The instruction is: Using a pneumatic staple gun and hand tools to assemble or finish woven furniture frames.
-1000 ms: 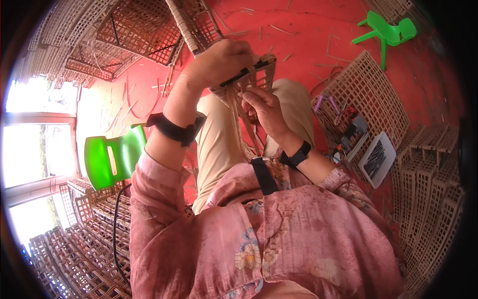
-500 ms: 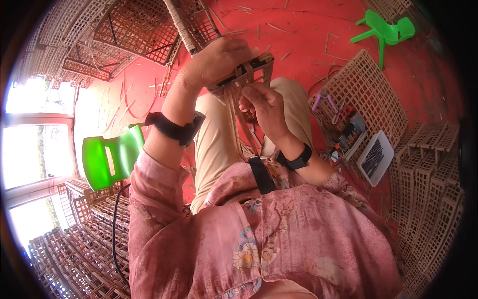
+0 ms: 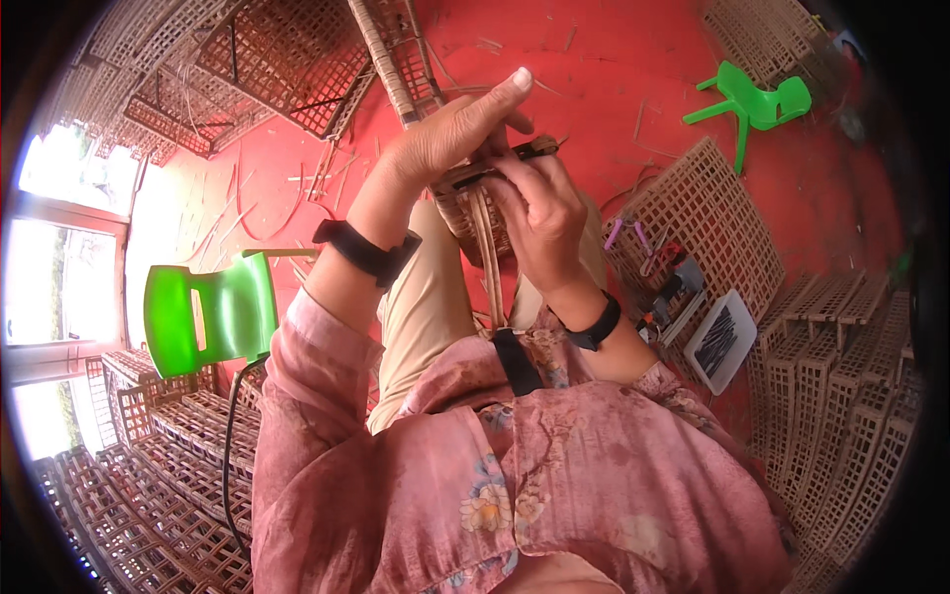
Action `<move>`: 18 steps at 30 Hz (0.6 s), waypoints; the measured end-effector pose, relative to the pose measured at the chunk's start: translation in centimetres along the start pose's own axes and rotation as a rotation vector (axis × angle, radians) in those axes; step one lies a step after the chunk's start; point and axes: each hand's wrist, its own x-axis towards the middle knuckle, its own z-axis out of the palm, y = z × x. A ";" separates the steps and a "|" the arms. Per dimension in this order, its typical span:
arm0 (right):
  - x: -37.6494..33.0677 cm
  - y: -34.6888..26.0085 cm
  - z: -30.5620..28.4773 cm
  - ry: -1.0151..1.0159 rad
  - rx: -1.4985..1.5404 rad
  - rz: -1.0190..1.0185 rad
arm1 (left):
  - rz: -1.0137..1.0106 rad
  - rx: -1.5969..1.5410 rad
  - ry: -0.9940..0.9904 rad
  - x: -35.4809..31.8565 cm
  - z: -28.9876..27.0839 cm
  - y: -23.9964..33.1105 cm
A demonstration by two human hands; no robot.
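Over my knees stands a small wicker frame [image 3: 460, 203] with dark bars and tan rattan binding. A wrapped pole [image 3: 381, 64] rises beside it toward the far left. My left hand [image 3: 450, 139] is closed at its upper edge, one digit stretched up and away, the other fingers partly hidden. My right hand [image 3: 544, 213] presses bent fingers together against the near side and right end of the frame; what they pinch is hidden. Long flat rattan strips [image 3: 487, 252] hang from the frame toward my lap.
A woven panel [image 3: 693, 203] on the red floor [image 3: 594, 59] carries scissors and tools [image 3: 678, 282]. Beside it lies a white tray [image 3: 720, 342] of dark pieces. Green chairs [image 3: 213, 312] stand left and far right. Stacked wicker baskets [image 3: 826, 396] line both sides; cut strips litter the floor.
My left hand has raised one digit off the frame. My right hand has moved from the hanging strips up to the frame's right end. The view has shifted slightly.
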 end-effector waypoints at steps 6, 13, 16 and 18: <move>3.9 -0.7 -2.5 0.113 0.643 0.290 | -0.009 -0.043 -0.014 0.4 -0.5 -0.7; 15.2 -6.4 -7.4 0.080 0.829 -0.126 | 0.035 0.007 0.017 0.4 -0.4 -1.0; 17.0 -6.0 -6.8 0.080 0.751 -0.085 | 0.080 -0.010 0.007 0.8 -0.2 -1.4; 17.6 -6.3 -6.5 0.085 0.732 -0.029 | 0.097 -0.006 -0.021 0.8 -0.3 -1.9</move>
